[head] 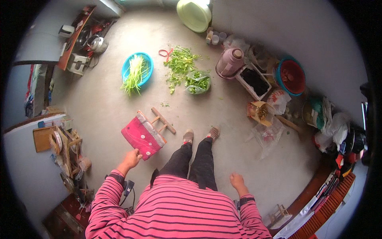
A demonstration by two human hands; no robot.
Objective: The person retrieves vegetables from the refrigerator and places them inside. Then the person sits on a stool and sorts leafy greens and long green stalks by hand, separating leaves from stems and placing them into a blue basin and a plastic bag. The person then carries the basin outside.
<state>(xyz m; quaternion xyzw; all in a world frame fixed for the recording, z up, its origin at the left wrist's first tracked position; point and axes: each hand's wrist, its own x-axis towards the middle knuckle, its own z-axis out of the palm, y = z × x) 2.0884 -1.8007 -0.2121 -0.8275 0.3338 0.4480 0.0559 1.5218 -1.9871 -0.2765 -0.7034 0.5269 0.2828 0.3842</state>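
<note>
My left hand point(131, 158) grips the near corner of a low wooden stool with a pink padded cover point(141, 134). The stool is tilted, and its wooden leg frame point(163, 120) shows on the far side. By my right hip hangs my right hand point(237, 180), its fingers loosely curled and its palm side hidden; I see nothing in it. On the floor ahead, a blue basin point(152, 67) holds long pale-green stalks point(135, 73). To its right lies a loose heap of leafy greens point(182, 59), with a clear plastic bag of greens point(198, 83) beside it.
A pink thermos flask point(229, 64), a white box with dark contents point(253, 82), a blue-rimmed red basin point(291, 76) and several bags line the right wall. A large pale-green basin point(194, 16) leans at the back. Wooden racks point(70, 143) stand at left.
</note>
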